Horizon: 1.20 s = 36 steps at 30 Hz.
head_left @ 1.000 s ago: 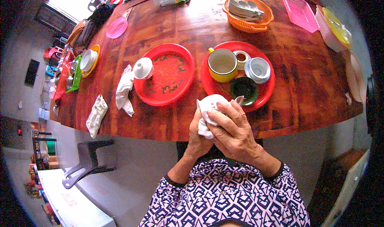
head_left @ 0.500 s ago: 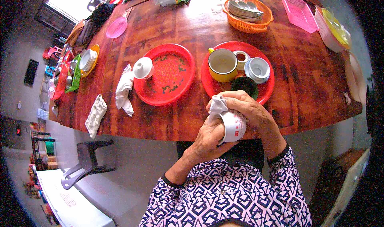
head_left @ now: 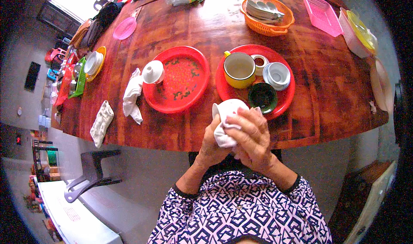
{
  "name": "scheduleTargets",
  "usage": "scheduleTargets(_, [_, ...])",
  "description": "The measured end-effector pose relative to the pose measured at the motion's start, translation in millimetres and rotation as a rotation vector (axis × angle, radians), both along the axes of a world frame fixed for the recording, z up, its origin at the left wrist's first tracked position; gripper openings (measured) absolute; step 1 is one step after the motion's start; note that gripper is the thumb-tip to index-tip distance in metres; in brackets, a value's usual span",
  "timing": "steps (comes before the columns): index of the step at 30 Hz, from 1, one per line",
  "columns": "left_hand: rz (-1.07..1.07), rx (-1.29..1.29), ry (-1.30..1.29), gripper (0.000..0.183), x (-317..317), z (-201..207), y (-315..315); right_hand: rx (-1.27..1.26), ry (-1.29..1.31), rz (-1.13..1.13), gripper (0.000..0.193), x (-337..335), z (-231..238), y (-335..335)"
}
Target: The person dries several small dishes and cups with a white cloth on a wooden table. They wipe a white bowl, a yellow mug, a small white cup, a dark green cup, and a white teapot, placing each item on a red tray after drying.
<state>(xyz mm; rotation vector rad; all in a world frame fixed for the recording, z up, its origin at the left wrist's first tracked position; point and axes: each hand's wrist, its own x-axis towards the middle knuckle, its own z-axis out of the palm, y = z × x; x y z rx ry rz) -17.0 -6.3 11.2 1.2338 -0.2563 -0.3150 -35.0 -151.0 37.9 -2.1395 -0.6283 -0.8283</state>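
My left hand point(head_left: 209, 146) grips a white cup point(head_left: 231, 105) from the side, just above the table's front edge. Against the cup's outside my right hand point(head_left: 253, 137) presses a white cloth point(head_left: 223, 136), its fingers curled round both. Just beyond is a red round tray point(head_left: 224, 87) with a yellow enamel mug point(head_left: 239, 81), a dark green bowl point(head_left: 262, 97), a small white cup point(head_left: 259, 62) and stacked white cups point(head_left: 278, 76). To its left, a second red tray point(head_left: 180, 82) carries a small white lidded pot point(head_left: 153, 73) at its left rim.
Two crumpled cloths point(head_left: 133, 98) lie left of the trays on the wooden table point(head_left: 301, 67). An orange basket point(head_left: 266, 28) of spoons and a pink basket point(head_left: 322, 14) stand farther back. White dishes point(head_left: 93, 63) are stacked at far left. A dark plastic chair point(head_left: 95, 171) stands below the left table edge.
The cup has turned and moved slightly left and up. My right hand has come down to the cup's near right side with the cloth, uncovering the green bowl.
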Motion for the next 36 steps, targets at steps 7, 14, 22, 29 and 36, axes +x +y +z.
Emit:
scheduleTargets(7, [-0.046,0.318,-0.264,0.051,-11,14,1,0.31,0.443,0.276,0.023,47,16,-16])
scheduleTargets(14, [-0.031,0.07,-0.248,0.06,-12,37,3,1.406,1.123,0.82,0.046,44,-8,-10])
scheduleTargets(22, [0.294,-0.359,0.238,0.055,1,5,-5,1.255,1.0,0.383,0.049,17,-20,13])
scheduleTargets(29, [0.309,-0.484,0.24,0.04,11,9,-11,0.454,0.376,0.013,0.043,-5,-33,8])
scheduleTargets(36, [0.236,-0.495,0.289,0.042,-3,12,-17,0.269,0.438,0.025,0.048,30,-3,-1])
